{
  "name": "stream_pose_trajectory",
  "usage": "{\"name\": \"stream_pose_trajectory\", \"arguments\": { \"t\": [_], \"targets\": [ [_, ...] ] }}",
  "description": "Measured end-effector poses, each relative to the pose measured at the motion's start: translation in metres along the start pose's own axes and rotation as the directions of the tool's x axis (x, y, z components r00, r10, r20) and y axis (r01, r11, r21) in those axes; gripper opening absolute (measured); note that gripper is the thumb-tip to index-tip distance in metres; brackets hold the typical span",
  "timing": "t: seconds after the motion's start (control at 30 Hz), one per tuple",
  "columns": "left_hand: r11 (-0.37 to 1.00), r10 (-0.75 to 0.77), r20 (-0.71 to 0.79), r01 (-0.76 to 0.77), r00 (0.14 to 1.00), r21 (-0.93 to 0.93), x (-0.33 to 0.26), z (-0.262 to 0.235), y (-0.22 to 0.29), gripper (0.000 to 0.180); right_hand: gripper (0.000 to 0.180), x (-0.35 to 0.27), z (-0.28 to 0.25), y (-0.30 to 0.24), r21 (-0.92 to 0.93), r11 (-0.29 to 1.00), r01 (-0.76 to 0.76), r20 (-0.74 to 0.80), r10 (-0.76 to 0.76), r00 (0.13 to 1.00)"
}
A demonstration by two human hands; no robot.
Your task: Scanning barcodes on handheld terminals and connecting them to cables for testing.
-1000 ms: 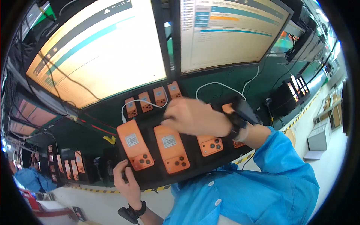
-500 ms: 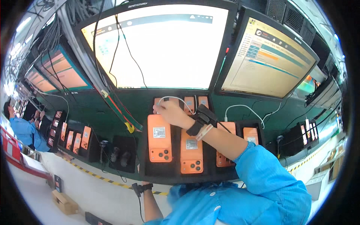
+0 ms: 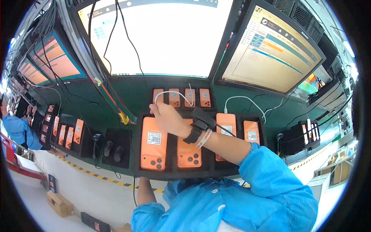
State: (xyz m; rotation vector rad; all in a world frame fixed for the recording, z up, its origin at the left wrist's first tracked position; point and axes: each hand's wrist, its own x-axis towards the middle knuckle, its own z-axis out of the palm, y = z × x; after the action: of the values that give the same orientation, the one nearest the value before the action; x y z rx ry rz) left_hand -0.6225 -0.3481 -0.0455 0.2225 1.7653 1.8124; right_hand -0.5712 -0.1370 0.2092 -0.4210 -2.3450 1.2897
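My right hand (image 3: pixel 167 119) reaches across the black tray (image 3: pixel 210 164), its fingers closed in a pinch at the end of a white charging cable (image 3: pixel 170 92). The pinch is just above the top edge of the leftmost orange phone (image 3: pixel 154 152), which lies back up with its cameras toward me. Whether the plug sits in this phone is hidden by the fingers. A second orange phone (image 3: pixel 189 156) lies partly under my wrist. Further right are two more, one phone (image 3: pixel 226 125) with a cable at its top. My left forearm (image 3: pixel 146 192) ends at the tray's front edge; that hand is hidden.
Behind the tray stands a smaller black holder with several orange phones (image 3: pixel 205 97). A big monitor (image 3: pixel 154 42) and a tilted one (image 3: pixel 270 50) stand beyond. Two dark computer mice (image 3: pixel 118 154) lie at left. A person in blue (image 3: pixel 19 125) works at far left.
The view has shifted, showing the rear phones more fully. My right hand stays by the leftmost phone's top with the cable. My left wrist, visible before, is now hidden at the tray's edge.
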Motion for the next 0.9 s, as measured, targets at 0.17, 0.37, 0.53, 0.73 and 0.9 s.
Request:
{"name": "stream_pose_trajectory", "arguments": {
  "t": [0.17, 0.37, 0.53, 0.73, 0.9],
  "targets": [
    [1.000, 0.009, -0.026, -0.009, 1.000, -0.019, -0.026, -0.019, -0.003, 0.041, 0.034, -0.008, -0.036, -0.013, -0.186, 0.948, 0.259, -0.071, -0.276, 0.959],
    [0.923, 0.343, -0.174, -0.297, 0.923, 0.245, -0.064, -0.083, 0.052, 0.044, 0.042, -0.050, -0.119, -0.004, -0.282, 0.946, 0.159, 0.371, -0.045, 0.928],
    [0.978, 0.179, 0.035, -0.173, 0.983, -0.119, -0.120, -0.031, 0.197, 0.036, 0.073, -0.078, -0.124, 0.040, -0.432, 0.832, 0.348, 0.270, -0.248, 0.930],
    [0.873, -0.018, 0.132, -0.048, 0.991, 0.485, -0.140, 0.014, 0.278, 0.027, 0.062, -0.082, -0.122, 0.051, -0.472, 0.790, 0.391, 0.198, -0.338, 0.920],
    [0.962, -0.135, 0.353, 0.037, 0.926, 0.271, -0.151, 0.050, 0.310, 0.030, 0.055, -0.085, -0.121, 0.049, -0.423, 0.826, 0.372, 0.168, -0.332, 0.928]
  ]
}}
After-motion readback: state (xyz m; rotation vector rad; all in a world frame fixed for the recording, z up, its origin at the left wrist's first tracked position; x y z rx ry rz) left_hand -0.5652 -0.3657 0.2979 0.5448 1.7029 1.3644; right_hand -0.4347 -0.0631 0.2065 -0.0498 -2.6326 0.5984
